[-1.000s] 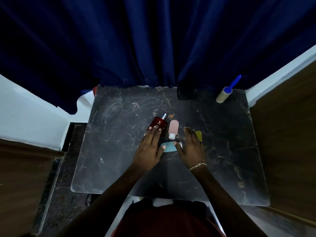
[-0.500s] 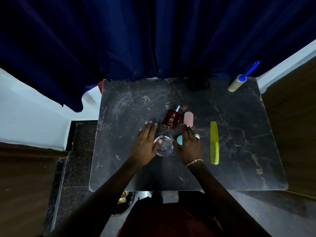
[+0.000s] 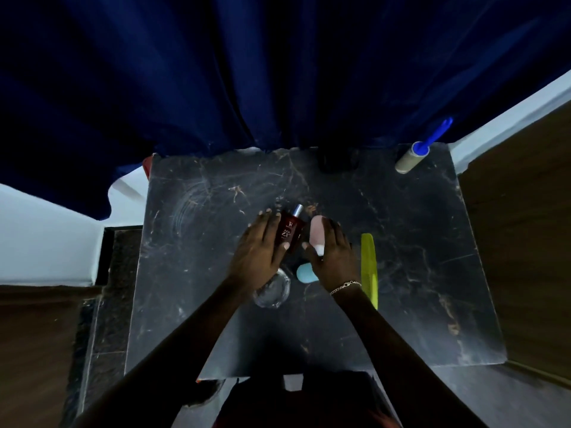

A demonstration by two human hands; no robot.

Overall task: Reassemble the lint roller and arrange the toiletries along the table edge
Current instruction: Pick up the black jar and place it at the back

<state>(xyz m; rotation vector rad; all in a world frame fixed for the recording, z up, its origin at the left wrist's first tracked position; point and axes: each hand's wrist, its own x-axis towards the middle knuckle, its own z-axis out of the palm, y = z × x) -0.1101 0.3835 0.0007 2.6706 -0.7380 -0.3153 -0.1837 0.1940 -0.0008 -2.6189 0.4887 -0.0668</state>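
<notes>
the left hand (image 3: pixel 256 254) lies with nearly straight fingers against the red perfume bottle (image 3: pixel 290 231), thumb at its base. just right of that bottle, the right hand (image 3: pixel 333 257) flanks the pink bottle (image 3: pixel 316 233) the same way. nearer the person than the bottle sit a glass dish (image 3: pixel 275 291) and a blue container (image 3: pixel 306 273). a yellow comb (image 3: pixel 369 267) lies further right, and the lint roller (image 3: pixel 411 160) lies well apart at the far right corner of the table (image 3: pixel 401 242).

Head camera looks steeply down, close over the table (image 3: pixel 417 242), facing the curtain (image 3: pixel 278 72).

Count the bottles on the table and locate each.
2: the red perfume bottle beside the left hand, the pink bottle against the right hand. The half-hidden blue item may be another.
</notes>
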